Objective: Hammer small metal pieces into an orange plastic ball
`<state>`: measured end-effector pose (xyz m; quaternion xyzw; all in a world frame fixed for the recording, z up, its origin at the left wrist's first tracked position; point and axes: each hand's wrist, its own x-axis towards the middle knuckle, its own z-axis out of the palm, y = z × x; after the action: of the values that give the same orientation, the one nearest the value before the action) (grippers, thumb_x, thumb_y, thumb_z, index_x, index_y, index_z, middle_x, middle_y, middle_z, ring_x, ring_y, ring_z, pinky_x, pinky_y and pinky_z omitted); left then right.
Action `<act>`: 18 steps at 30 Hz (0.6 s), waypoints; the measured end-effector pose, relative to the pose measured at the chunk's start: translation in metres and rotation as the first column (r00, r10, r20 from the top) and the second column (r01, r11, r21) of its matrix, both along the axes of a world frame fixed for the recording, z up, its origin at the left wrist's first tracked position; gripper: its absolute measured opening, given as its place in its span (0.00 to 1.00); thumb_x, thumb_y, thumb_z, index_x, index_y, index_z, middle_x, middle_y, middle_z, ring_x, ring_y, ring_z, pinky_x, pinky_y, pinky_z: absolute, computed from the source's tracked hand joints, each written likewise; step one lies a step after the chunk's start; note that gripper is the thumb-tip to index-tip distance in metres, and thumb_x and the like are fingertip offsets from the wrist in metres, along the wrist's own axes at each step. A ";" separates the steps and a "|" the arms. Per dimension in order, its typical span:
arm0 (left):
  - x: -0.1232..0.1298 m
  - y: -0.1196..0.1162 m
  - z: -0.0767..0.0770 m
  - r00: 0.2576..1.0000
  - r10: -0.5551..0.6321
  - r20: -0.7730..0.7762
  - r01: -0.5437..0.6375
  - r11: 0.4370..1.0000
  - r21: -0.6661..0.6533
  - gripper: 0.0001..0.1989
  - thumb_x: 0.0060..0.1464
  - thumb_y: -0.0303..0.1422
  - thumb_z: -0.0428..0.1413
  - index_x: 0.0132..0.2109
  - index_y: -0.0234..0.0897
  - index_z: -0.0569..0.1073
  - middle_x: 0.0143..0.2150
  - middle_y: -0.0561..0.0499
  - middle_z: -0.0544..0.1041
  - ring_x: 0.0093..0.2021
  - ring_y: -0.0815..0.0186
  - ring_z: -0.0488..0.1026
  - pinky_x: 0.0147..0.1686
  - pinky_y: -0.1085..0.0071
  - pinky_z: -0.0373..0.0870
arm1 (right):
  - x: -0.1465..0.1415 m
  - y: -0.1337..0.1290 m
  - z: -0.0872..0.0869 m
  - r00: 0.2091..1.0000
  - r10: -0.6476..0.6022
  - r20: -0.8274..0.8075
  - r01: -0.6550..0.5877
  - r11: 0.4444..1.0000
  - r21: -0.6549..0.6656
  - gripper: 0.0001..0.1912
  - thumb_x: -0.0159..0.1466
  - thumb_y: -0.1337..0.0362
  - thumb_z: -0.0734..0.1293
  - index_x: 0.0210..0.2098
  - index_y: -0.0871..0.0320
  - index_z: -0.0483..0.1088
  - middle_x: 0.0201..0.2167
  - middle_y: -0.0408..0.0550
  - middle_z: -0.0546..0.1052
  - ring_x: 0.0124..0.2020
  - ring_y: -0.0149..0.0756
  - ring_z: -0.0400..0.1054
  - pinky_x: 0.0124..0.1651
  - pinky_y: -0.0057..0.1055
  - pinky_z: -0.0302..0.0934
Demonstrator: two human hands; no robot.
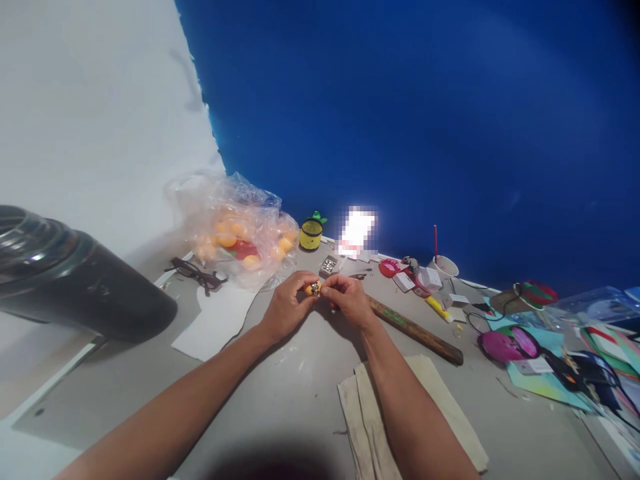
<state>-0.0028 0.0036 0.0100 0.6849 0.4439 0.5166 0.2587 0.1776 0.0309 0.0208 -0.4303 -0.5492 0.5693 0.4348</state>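
Note:
Over the middle of the table, both my hands hold a small orange ball [314, 289] with dark and shiny patches on its front. My left hand [290, 303] grips it from the left between thumb and fingers. Thumb and forefinger of my right hand [350, 300] are pinched against its right side; anything small between those fingertips is hidden. A wooden handle [417, 330] with a green patch lies just right of my right hand, its far end hidden behind the hand. Beneath my right forearm is a folded beige cloth [440, 400]. Beyond the ball sits a small grey dotted block [329, 267].
At left stand a large dark flask [100, 280], glasses [197, 275], white paper [215, 327] and a clear bag of orange balls [240, 233]. A yellow cup [311, 236] is at the back. On the right are a white cup [444, 267], yellow tube [439, 309] and pink item [507, 343].

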 end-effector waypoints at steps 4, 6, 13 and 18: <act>0.000 0.000 -0.001 1.000 0.010 -0.022 -0.009 0.999 0.045 0.09 0.57 0.28 0.61 0.46 0.40 0.78 0.49 0.46 0.83 0.51 0.58 0.80 0.54 0.61 0.76 | -0.002 0.000 -0.003 1.000 -0.017 -0.010 0.017 1.000 -0.010 0.15 0.52 0.54 0.79 0.27 0.58 0.77 0.18 0.41 0.74 0.18 0.27 0.63 0.21 0.24 0.55; 0.000 0.000 -0.001 0.999 0.023 -0.028 -0.021 0.999 0.050 0.09 0.57 0.28 0.61 0.46 0.41 0.78 0.48 0.47 0.83 0.51 0.59 0.80 0.54 0.61 0.76 | -0.003 0.000 -0.004 0.999 -0.016 -0.028 0.016 1.000 -0.018 0.16 0.52 0.53 0.80 0.28 0.58 0.76 0.19 0.41 0.74 0.18 0.28 0.65 0.22 0.25 0.58; 0.003 0.000 -0.002 0.998 0.055 -0.022 -0.054 0.998 0.031 0.07 0.57 0.30 0.61 0.44 0.41 0.79 0.48 0.47 0.83 0.50 0.59 0.80 0.54 0.61 0.77 | -0.003 0.000 -0.006 0.998 0.010 -0.059 -0.011 1.000 -0.024 0.18 0.52 0.52 0.80 0.29 0.57 0.74 0.21 0.41 0.75 0.19 0.31 0.70 0.22 0.26 0.65; 0.006 -0.001 -0.005 0.995 0.047 0.083 -0.046 0.999 -0.017 0.08 0.55 0.32 0.63 0.44 0.40 0.80 0.49 0.46 0.83 0.49 0.59 0.80 0.52 0.61 0.78 | -0.001 0.002 -0.005 0.998 0.022 -0.066 -0.026 0.998 -0.051 0.18 0.52 0.53 0.80 0.29 0.58 0.74 0.20 0.41 0.76 0.18 0.30 0.70 0.20 0.23 0.63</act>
<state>0.0032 0.0022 0.0055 0.6503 0.4525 0.5473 0.2700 0.1765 0.0324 0.0157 -0.4161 -0.5248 0.6024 0.4342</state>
